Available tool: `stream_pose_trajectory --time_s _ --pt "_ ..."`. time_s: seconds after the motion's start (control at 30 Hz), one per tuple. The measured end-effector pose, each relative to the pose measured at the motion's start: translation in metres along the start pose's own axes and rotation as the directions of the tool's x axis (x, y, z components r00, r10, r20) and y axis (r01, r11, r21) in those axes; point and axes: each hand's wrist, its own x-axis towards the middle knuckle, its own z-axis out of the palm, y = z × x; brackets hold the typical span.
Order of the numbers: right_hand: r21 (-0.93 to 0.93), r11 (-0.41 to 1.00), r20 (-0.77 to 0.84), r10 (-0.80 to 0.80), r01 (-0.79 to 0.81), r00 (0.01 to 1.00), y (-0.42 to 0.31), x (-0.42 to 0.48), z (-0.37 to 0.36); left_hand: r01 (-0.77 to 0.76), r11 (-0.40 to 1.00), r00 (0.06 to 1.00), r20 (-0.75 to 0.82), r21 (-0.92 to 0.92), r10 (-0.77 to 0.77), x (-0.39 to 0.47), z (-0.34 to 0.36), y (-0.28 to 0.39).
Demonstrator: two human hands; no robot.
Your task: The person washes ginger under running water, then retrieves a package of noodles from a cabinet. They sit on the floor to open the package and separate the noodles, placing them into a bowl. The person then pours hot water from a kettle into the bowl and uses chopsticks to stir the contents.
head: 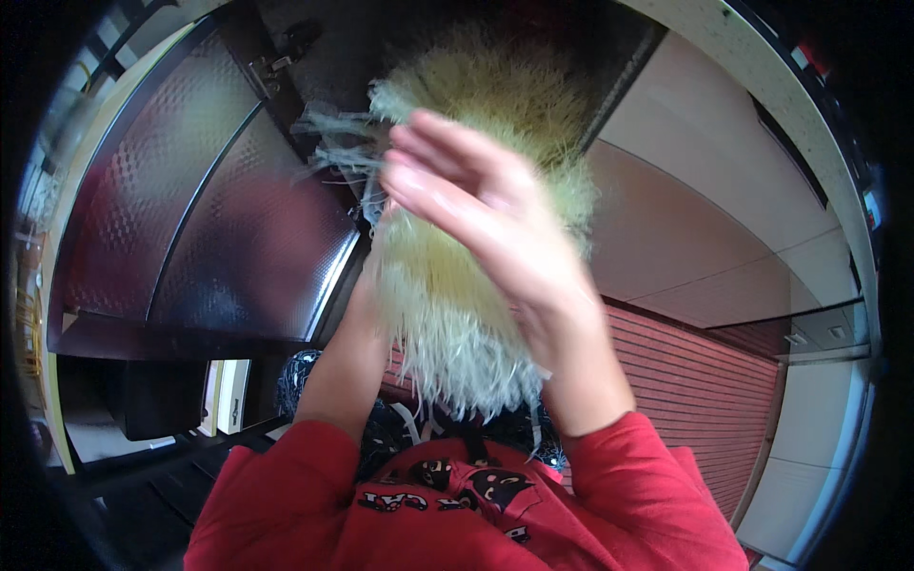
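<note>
A large bushy bundle of pale yellow and whitish strands (457,357) hangs in front of my red shirt and spreads up towards the top of the view. My right hand (485,200) lies over the front of the bundle, blurred, its fingers pointing up and left; whether it grips any strands cannot be made out. My left hand (378,232) is at the bundle's left side, mostly behind strands and my right hand, so its fingers are hidden. Loose whitish strands (343,153) stick out to the left of my fingertips.
A dark-framed cabinet door with textured glass (250,214) stands at the left, with a metal hinge (270,71) near its top. Smooth pale cabinet fronts (692,214) line the right. Below them lies a red striped mat (685,385). A black box-like object (161,396) is at the lower left.
</note>
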Motion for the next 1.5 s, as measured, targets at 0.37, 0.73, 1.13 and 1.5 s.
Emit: stream_pose_trajectory --time_s 0.37,0.73,1.13,1.5 --pt "0.784 0.617 -0.403 0.421 0.069 0.813 0.199 -0.037 -0.12 0.078 0.989 0.994 -0.084 0.127 -0.067 0.0 -0.014 0.008" --pt "0.447 0.893 -0.27 0.184 -0.046 0.945 0.156 -0.051 -0.083 0.213 0.953 0.964 -0.204 0.217 -0.169 -0.048 -0.062 0.022" --pt "0.403 0.91 -0.332 0.241 -0.094 0.912 0.134 -0.144 -0.027 0.564 0.779 0.823 -0.265 0.275 -0.503 -0.149 -0.038 0.023" --pt "0.74 0.665 -0.486 0.632 -0.101 0.604 0.268 -0.183 -0.023 0.792 0.519 0.592 -0.195 0.322 -0.782 -0.03 -0.019 -0.04"
